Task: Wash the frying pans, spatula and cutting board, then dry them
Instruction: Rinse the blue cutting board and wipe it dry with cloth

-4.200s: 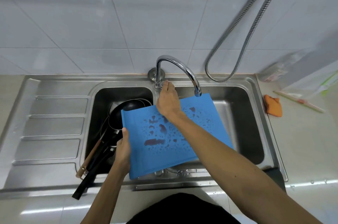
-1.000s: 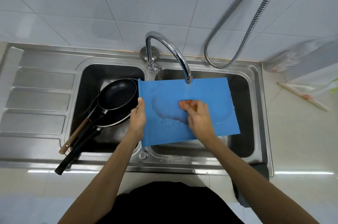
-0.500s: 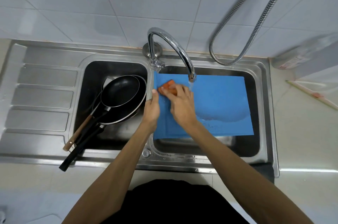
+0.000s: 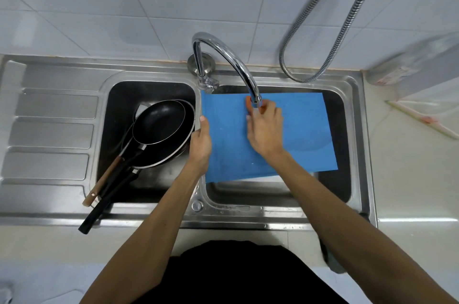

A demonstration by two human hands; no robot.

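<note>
while gripped at its left edge, lies roughly level over the right basin of the sink (image 4: 54, 107), covering most of that opening. cutting board (image 4: 303, 135): thin, flat, rectangular, matte blue, square-cornered, with a wet glossy patch toward its right half.

left hand (image 4: 201, 142) on the board's left edge, thumb on top, other fingers tucked underneath and out of sight. right hand (image 4: 265, 130) at the board's upper middle, fingers bent round an orange sponge (image 4: 248, 102), pressing it onto the blue surface directly under the spout of the faucet (image 4: 223, 55). pale blur of running water at the spout mouth.

in the left basin, two round black frying pans: small pan (image 4: 159, 121) nested inside large pan (image 4: 173, 154). dull non-stick interiors, thin bright metal rims, long black handles angled toward the near left, the longest reaching past the sink's front rim. just beside them, the spatula (image 4: 101, 184): smooth pale-brown wooden handle, blade mostly hidden beneath the pans.

sink of brushed stainless steel, ribbed drainboard at left. faucet a curved chrome tube, mirror-bright. ribbed metal hose (image 4: 347, 18) looping against glossy white wall tiles.
</note>
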